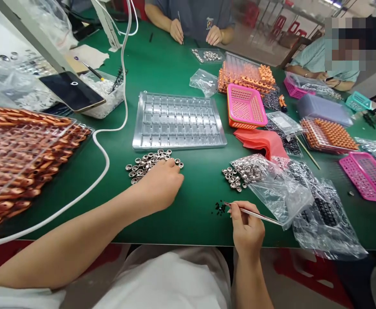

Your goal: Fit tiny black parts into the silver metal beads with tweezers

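My left hand (pixel 162 182) reaches over a pile of small round metal cups (pixel 139 165), fingers curled down and closed; the fingertips are mostly hidden, so what they pinch cannot be made out. Between the thumb and fingers of my right hand (pixel 248 227) is a pair of slim metal tweezers (pixel 259 215). Its tip points left at a small scatter of tiny black parts (pixel 220 208) on the green table. Just above them lies a second, smaller group of metal cups (pixel 233 179), beside an open clear bag (pixel 271 193) with more cups inside.
Beyond my left hand lies a clear compartment tray (pixel 180 122). A white cable (pixel 106 159) crosses the left side, near stacked orange parts (pixel 23 163) and a phone (pixel 72 91). Pink baskets (pixel 246 105) and plastic bags (pixel 328 214) stand right. Two other people sit across the table.
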Demonstrator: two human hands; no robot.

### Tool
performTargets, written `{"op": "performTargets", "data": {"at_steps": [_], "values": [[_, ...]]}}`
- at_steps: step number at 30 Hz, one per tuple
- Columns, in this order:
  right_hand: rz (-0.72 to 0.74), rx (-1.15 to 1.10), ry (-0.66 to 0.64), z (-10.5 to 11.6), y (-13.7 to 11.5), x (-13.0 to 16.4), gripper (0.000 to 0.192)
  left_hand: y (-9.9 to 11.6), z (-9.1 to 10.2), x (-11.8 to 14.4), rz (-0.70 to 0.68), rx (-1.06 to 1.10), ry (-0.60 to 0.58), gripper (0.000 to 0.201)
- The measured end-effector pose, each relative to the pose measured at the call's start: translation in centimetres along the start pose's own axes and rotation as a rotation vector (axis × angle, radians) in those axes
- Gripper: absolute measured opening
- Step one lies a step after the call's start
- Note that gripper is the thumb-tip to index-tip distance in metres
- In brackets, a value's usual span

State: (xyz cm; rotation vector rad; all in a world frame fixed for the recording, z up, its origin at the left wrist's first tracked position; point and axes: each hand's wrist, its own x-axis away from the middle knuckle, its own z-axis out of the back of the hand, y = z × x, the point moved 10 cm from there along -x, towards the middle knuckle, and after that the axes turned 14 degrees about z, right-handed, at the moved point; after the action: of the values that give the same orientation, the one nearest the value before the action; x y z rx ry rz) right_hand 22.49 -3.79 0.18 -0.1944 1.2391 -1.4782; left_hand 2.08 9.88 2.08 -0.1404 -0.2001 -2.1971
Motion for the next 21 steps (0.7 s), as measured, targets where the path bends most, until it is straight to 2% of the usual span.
{"op": "performTargets", "data": {"at_steps": [3, 6, 9, 12, 16, 21], "values": [[-0.052, -0.031, -0.011, 0.0, 1.1, 0.2, 0.016, -0.3, 1.0, 0.2, 0.032, 0.045, 0.030, 0.019], [-0.144, -0.094, -0.049, -0.5, 1.9, 0.2, 0.020, 1.7, 1.5, -0.2, 0.006, 0.141, 0.077, 0.024], [-0.232, -0.197, -0.072, -0.9, 2.2, 0.2, 0.023, 5.1, 1.0, -1.6, -0.093, 0.230, 0.063, 0.020], [-0.258, -0.263, -0.039, -0.6, 2.3, 0.1, 0.024, 7.1, 0.6, -4.2, -0.104, 0.306, 0.094, 0.023], [-0.279, -0.298, -0.027, -0.6, 2.9, 0.7, 0.023, 8.6, 0.1, -7.3, -0.123, 0.351, 0.133, 0.029], [-0.275, -0.334, -0.007, -0.7, 2.9, 1.1, 0.022, 10.0, -0.8, -8.6, -0.195, 0.344, 0.151, 0.012]]}}
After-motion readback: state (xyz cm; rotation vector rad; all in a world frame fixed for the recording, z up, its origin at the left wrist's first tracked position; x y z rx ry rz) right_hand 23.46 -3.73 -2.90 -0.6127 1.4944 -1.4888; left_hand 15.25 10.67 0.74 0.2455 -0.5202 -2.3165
